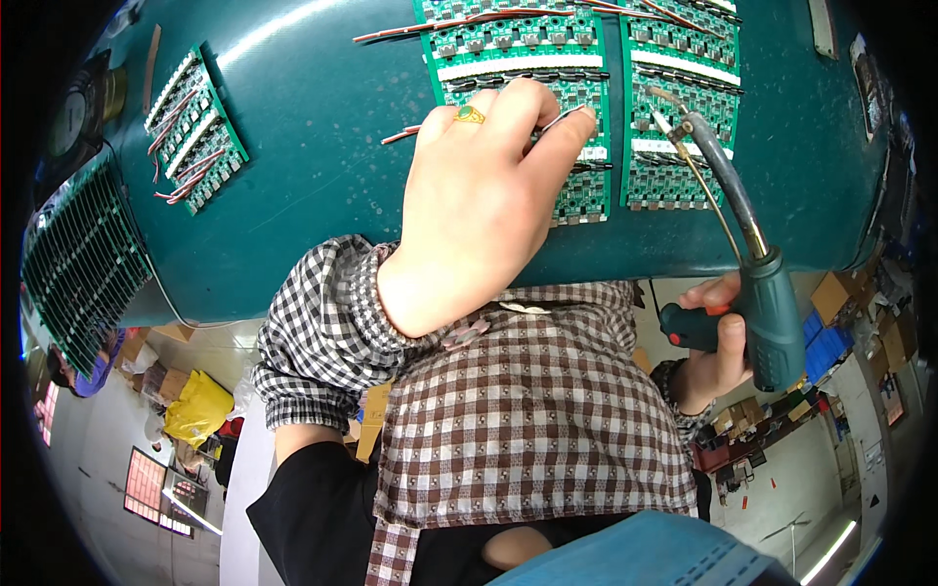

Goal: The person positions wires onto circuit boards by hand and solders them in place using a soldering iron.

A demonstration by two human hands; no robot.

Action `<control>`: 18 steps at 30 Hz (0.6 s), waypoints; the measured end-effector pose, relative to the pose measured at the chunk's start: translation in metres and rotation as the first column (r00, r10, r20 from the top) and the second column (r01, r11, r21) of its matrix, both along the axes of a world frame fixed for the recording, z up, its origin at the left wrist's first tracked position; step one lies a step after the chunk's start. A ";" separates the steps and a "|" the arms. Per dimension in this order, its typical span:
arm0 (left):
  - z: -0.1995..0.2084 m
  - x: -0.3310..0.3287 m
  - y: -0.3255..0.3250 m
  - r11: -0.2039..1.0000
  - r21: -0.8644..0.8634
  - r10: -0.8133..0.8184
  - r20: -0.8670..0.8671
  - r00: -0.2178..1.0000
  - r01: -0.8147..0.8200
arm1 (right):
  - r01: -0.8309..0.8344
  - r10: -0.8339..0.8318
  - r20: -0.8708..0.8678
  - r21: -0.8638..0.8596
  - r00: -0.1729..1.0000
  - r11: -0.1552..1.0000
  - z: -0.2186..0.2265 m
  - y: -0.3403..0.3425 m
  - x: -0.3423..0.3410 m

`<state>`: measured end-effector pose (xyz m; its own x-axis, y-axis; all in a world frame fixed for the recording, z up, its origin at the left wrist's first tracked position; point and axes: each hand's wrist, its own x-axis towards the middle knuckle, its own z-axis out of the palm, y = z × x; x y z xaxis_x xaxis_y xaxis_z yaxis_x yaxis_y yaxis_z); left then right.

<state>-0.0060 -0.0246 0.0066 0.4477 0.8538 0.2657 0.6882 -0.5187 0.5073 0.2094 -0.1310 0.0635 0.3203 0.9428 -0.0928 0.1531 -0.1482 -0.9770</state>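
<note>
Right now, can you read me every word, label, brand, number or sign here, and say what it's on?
None can be read.
Circuit board under the left hand: any markings are too small.
Soldering gun in the right hand: no legible lettering.
Cardboard boxes at the right: too small and blurred.

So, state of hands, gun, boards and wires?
Left hand: bent over middle board, grip unclear
Right hand: closed on soldering gun
Soldering gun: held, tip over right board, power unclear
Middle board: partly covered
Right board: partly behind gun
Left board: lying apart
Red-white wires at middle board: ends jutting left
</note>
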 end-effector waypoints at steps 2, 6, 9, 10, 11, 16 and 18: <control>0.000 -0.001 -0.001 1.000 -0.028 -0.004 0.019 1.000 0.004 | -0.009 0.009 -0.001 0.002 1.000 1.000 0.000 0.000 0.001; -0.004 0.000 -0.004 0.999 0.036 0.005 0.026 1.000 -0.006 | 0.001 -0.001 -0.002 0.004 1.000 1.000 0.000 -0.001 -0.001; 0.002 0.001 -0.004 1.000 0.025 0.002 -0.013 1.000 -0.002 | 0.007 -0.007 -0.004 0.003 1.000 1.000 -0.001 -0.001 0.000; 0.005 0.002 -0.004 1.000 0.013 0.000 -0.045 0.999 0.000 | 0.004 -0.004 -0.005 0.002 1.000 1.000 -0.001 -0.001 0.000; 0.006 0.002 -0.005 1.000 0.002 -0.002 -0.077 0.997 0.002 | 0.005 -0.005 -0.005 0.002 1.000 1.000 -0.001 -0.001 0.000; 0.001 -0.001 0.002 1.000 -0.025 -0.010 -0.032 0.999 0.009 | 0.000 0.000 -0.001 0.012 1.000 1.000 0.000 -0.001 0.000; 0.002 -0.003 0.003 0.999 -0.040 -0.020 -0.001 1.000 0.020 | 0.004 -0.004 0.001 0.013 1.000 1.000 0.000 -0.001 0.000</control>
